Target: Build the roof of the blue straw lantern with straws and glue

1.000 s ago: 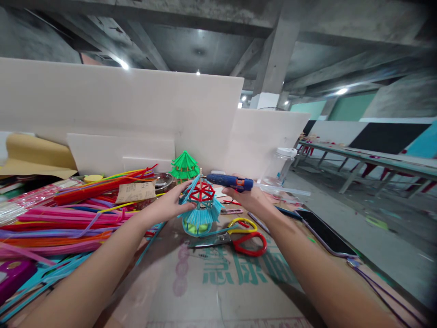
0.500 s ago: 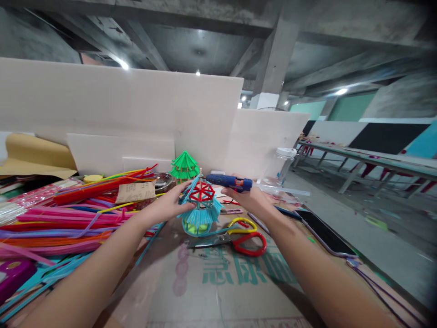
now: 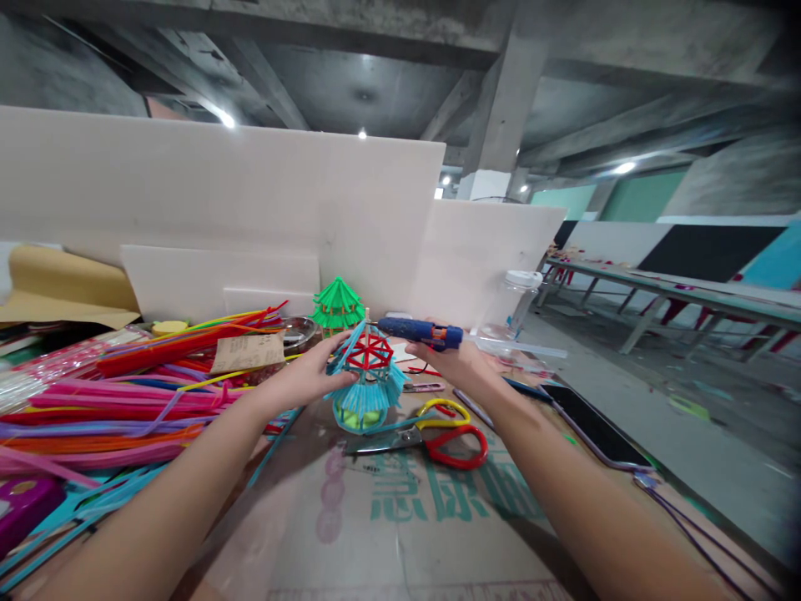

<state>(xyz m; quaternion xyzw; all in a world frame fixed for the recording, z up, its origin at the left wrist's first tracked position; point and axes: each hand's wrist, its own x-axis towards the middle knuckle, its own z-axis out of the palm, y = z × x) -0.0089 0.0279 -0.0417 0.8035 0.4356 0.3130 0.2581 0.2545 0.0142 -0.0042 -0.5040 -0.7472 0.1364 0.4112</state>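
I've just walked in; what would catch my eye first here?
Probably the bright pipe cleaners heaped on the left. Then the blue-and-red model at the centre, in the left hand, with the right hand holding a glue gun near its top. Nearer lie scissors with red and yellow handles.

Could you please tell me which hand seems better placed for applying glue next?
Probably the right hand: it holds the glue gun, pointed toward the top of the blue model, which the left hand grips.
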